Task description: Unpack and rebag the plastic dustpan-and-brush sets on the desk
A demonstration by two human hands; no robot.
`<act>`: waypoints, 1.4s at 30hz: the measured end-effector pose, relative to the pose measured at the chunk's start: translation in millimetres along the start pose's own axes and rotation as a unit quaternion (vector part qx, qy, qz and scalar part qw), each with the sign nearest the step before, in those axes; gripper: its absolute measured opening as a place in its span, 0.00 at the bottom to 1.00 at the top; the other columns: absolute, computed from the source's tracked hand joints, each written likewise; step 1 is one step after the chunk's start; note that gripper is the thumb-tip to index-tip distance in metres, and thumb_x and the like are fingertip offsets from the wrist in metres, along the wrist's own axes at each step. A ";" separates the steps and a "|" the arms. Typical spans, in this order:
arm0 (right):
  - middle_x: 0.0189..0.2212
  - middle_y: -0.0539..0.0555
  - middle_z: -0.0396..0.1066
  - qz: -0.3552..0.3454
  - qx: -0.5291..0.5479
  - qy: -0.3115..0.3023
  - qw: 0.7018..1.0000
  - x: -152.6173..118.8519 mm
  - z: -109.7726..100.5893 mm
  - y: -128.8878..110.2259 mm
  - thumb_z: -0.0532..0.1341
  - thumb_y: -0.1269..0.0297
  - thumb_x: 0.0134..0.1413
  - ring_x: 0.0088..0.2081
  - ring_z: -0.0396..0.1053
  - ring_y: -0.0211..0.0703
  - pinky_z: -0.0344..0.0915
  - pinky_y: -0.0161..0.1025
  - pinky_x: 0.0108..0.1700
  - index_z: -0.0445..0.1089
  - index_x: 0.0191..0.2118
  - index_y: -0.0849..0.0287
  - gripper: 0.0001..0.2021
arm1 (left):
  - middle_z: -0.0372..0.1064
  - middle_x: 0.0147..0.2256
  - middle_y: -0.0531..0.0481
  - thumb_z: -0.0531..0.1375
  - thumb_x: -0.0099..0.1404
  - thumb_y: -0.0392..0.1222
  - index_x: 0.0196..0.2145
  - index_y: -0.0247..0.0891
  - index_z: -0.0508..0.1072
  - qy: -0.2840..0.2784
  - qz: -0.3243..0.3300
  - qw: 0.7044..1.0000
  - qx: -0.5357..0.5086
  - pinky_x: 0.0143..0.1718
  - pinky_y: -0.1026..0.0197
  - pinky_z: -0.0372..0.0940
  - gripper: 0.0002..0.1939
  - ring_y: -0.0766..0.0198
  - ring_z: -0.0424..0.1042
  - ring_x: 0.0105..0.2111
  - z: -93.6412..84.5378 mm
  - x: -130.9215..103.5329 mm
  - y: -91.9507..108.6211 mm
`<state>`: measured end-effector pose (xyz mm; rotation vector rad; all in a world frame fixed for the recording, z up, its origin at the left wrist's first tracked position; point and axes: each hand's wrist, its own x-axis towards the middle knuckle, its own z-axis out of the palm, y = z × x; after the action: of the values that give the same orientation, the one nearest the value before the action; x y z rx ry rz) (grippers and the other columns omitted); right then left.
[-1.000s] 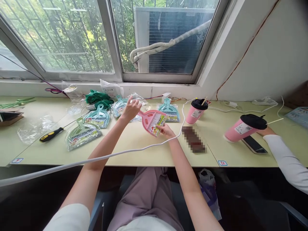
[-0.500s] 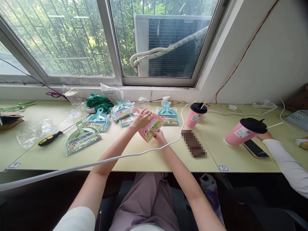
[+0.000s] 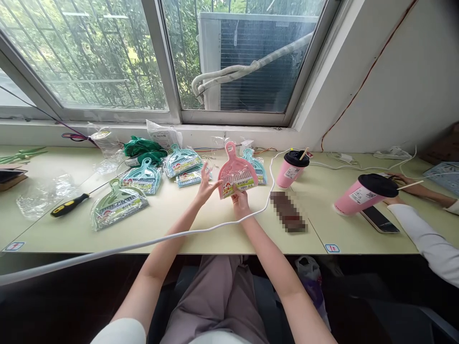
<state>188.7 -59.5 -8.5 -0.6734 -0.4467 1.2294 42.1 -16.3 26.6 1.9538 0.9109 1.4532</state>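
Observation:
My right hand (image 3: 241, 197) grips the lower edge of a pink dustpan and brush set (image 3: 234, 168), which stands upright above the table with its handle up and its printed label facing me. Beside its left edge is my left hand (image 3: 207, 185), open with the fingers spread; whether a fingertip touches the pan I cannot tell. Partly hidden behind the pink set lies a wrapped blue set (image 3: 258, 167). To the left are more wrapped sets: a green one (image 3: 118, 205), a blue one (image 3: 143, 177), and two blue ones (image 3: 182, 160) stacked together.
A white cable (image 3: 211, 230) crosses in front of my forearms. A yellow-black screwdriver (image 3: 70, 206) lies left. Two lidded pink cups (image 3: 288, 174) stand right, near a blurred-out brown object (image 3: 289, 212) and a phone (image 3: 380, 220). Another person's sleeve (image 3: 423, 234) reaches in at right.
The pink set has turned from tilted to upright with its label toward me. My left hand has let go of its handle side and opened. Another arm shows at far right.

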 end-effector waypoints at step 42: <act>0.49 0.54 0.79 -0.128 -0.002 0.081 0.988 10.4 -5.7 -33.8 0.67 0.57 0.51 0.54 0.75 0.42 0.75 0.41 0.55 0.74 0.47 0.54 0.17 | 0.80 0.45 0.49 0.57 0.65 0.31 0.62 0.45 0.63 -0.029 -0.040 0.995 0.086 0.45 0.56 0.72 0.29 0.61 0.80 0.41 57.5 -40.5 20.5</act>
<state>219.2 -57.0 10.0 -0.6910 -0.3874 0.9232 93.7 -62.1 1.9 2.0458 1.1065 1.3051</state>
